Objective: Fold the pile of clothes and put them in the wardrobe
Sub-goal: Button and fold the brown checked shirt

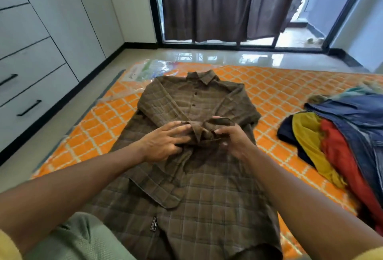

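1. I am looking down at an orange mat point(279, 85) with a pale diamond pattern, which is lying flat on a glossy light floor point(228, 57).
2. A white wardrobe point(41, 42) with dark-handled drawers is running along the left side of the room.
3. Dark curtains point(207, 4) are hanging over a black-framed glass door point(290, 38) at the far end, with daylight coming in beneath them.
4. A clear plastic bag point(145, 71) is lying on the mat's far left corner, just beyond the shirt's shoulder.
5. The brown checked shirt point(196, 176) is lying spread on the middle of the mat, buttoned, collar pointing away from me, with both sleeves folded in across the chest.
6. The pile of clothes point(342, 131), in blue, red, yellow and navy, is sitting on the mat's right side, apart from the shirt.
7. Both forearms are reaching forward, meeting over the shirt's middle.
8. My left hand point(163, 141) is resting palm down on the left sleeve's cuff, fingers spread and nearly straight; I cannot tell whether the thumb is pinching anything.
9. My right hand point(232, 135) is gripping the other cuff, thumb on top and fingers curling round it, lifting it slightly off the chest.
10. A knee in green cloth point(83, 239) is showing at the lower left, beside the shirt's hem.
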